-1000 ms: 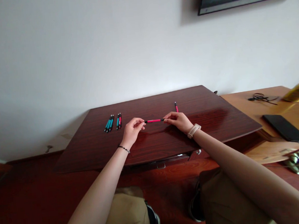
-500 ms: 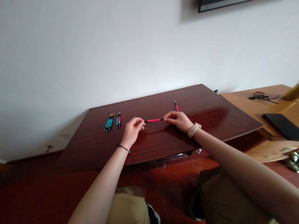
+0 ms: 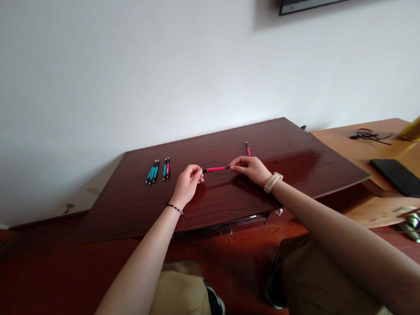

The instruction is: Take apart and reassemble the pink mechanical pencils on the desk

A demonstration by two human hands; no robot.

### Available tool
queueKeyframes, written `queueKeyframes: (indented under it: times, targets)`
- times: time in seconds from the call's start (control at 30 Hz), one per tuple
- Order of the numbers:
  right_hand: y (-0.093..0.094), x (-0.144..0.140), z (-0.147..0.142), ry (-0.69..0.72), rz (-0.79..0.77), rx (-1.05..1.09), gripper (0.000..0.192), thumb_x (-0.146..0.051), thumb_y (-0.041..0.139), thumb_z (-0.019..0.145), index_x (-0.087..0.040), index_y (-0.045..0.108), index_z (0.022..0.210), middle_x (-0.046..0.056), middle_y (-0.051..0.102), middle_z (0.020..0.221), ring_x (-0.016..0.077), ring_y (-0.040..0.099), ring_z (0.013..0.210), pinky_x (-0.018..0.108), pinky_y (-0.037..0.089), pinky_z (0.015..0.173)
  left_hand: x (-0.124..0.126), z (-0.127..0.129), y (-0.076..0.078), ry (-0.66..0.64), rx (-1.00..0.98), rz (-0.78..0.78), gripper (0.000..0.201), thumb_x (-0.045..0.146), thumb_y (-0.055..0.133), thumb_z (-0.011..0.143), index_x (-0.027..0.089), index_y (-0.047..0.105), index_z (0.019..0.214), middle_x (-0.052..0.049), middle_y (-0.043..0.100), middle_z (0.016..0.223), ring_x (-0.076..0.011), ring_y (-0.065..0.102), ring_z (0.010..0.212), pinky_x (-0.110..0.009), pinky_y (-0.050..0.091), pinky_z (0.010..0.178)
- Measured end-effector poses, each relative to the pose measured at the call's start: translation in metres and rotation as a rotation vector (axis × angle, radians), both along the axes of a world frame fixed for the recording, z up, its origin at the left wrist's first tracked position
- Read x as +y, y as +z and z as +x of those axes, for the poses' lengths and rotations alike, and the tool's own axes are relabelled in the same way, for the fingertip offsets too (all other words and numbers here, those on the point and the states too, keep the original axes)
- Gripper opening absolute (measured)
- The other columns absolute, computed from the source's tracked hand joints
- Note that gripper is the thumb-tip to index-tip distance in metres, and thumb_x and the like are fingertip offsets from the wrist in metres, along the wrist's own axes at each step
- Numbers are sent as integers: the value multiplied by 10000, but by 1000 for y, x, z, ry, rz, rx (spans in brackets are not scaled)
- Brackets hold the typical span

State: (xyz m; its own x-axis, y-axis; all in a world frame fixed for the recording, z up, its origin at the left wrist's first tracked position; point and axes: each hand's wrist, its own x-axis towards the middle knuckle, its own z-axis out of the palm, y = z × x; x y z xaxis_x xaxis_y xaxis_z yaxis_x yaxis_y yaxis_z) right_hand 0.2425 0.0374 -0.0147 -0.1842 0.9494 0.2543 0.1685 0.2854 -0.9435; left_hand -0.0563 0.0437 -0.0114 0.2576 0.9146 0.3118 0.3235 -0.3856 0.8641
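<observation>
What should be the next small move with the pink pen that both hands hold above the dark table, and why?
Probably carry the pink pen left and lay it beside the row of pens. The left hand and right hand each pinch one end, so it hangs level above the dark table. The row lies close to the left hand, and its last pen is also pink.

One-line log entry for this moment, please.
left hand: pinches pink pen end | right hand: pinches other end | pen level above dark wooden table

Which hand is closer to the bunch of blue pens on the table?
Left. The left hand is just right of the blue pens; the right hand is farther right, beyond the pink pen.
</observation>
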Motion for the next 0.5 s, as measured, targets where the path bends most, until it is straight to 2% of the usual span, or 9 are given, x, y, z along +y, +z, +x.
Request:
queueKeyframes:
  times: [0.27,0.5]
  targets:
    - [-1,1,1,18,32,-14,349,-511,847,807,-213,773,971,69,798,972,232,720,889,371,573,850,-1,1,2,8,57,10,260,471,573,1042,212,597,1027,-21,697,833,-160,691,747,-292,582,755]
    - [-2,1,0,4,24,-27,363,-526,828,817,-212,771,991,51,787,922,211,693,823,345,555,781,-2,3,4,12,39,13,276,484,596,1026,209,600,1002,-16,690,817,-159,694,744,-290,584,746]
